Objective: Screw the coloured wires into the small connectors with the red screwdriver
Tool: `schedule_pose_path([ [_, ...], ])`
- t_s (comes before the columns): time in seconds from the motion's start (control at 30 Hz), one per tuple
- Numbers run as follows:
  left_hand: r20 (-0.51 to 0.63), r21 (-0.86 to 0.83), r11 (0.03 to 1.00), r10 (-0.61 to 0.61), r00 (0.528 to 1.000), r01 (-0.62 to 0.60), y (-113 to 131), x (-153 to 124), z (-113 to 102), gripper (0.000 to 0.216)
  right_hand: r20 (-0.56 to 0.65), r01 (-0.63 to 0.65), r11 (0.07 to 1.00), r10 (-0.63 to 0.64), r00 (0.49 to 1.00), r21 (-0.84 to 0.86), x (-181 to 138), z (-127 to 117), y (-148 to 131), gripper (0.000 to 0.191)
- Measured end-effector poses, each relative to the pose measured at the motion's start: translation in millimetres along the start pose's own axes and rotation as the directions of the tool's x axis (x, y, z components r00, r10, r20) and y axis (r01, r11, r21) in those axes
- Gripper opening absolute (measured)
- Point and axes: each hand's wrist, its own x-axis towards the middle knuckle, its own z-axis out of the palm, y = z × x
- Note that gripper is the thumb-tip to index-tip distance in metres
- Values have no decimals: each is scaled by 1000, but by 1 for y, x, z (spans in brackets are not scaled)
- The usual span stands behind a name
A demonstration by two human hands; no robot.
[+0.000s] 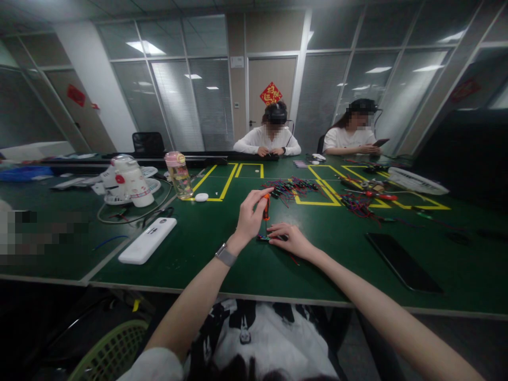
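Observation:
My left hand (251,212) is closed around the orange and black handle of a screwdriver (266,207), which stands upright with its shaft pointing down. Under the tip lies a small green terminal block with wires (263,238), flat on the green table. Fingers of my right hand (291,239) press on the block's right side and pin it there. A thin red wire sticks out below that hand. Just beyond my hands is a heap of similar small parts with red and black wires (291,189).
A white power bank (148,241) lies left, a black phone (400,262) right. Behind them stand a pink-lidded bottle (180,177) and a white jug (133,182). Yellow tape (317,202) marks the green table (222,275). A red-handled tool (381,196) lies right. Two people sit opposite.

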Motion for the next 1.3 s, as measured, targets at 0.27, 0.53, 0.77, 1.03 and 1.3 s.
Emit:
schedule_pose_path([
  [0.27,-41,83,997,12,999,-9,-5,5,-6,18,-6,-4,1000,4,1000,-6,0,0,-1,15],
  [0.53,-46,42,998,-37,998,39,-12,8,-12,31,4,-7,1000,7,1000,-23,0,1,1,15],
  [0.77,-32,-78,992,-104,994,101,-16,8,-9,25,7,-15,1000,15,1000,-20,0,1,0,15],
  [1.03,20,8,1000,-21,1000,21,-10,4,-9,32,-2,4,1000,-4,1000,-17,1,1,-1,15],
  [1.3,-38,57,998,4,999,-2,-11,4,-5,25,1,7,1000,-7,1000,-16,0,1,0,15],
])
